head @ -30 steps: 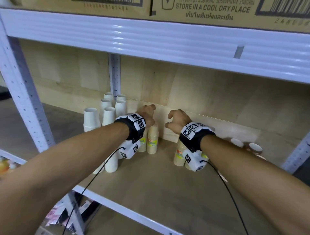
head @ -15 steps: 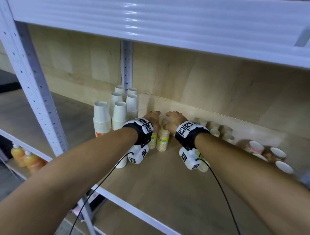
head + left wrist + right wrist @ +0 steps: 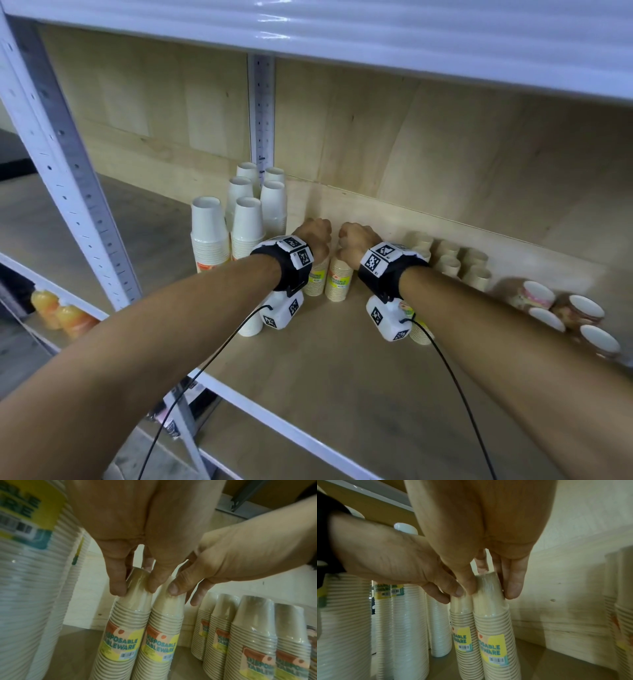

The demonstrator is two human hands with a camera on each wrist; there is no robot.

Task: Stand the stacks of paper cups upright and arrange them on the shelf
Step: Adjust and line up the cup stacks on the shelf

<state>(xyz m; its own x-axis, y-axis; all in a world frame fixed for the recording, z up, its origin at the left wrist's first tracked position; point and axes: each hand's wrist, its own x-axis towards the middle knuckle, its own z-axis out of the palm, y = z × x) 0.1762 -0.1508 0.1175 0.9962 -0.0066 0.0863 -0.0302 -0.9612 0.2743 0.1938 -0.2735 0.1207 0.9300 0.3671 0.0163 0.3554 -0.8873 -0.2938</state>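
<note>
Two wrapped beige paper-cup stacks stand upright, side by side, near the shelf's back board. My left hand [image 3: 313,236] grips the top of the left beige stack [image 3: 315,282], its fingertips [image 3: 118,589] curled round the top cup [image 3: 137,582]. My right hand [image 3: 356,240] grips the top of the right beige stack [image 3: 339,282], holding the top cup [image 3: 488,586] between thumb and fingers [image 3: 513,591]. The two stacks touch along their sides. Both carry yellow "Disposable Tableware" labels [image 3: 120,646].
Tall white cup stacks [image 3: 239,219] stand upright just left of my hands, by the rear upright post [image 3: 261,113]. More beige stacks [image 3: 452,263] stand to the right. Patterned cups [image 3: 565,311] sit at the far right. The shelf board [image 3: 325,377] has a white front edge.
My right hand has moved left with its stack until it stands against the left one. My hands, apart a second ago, are now close together.
</note>
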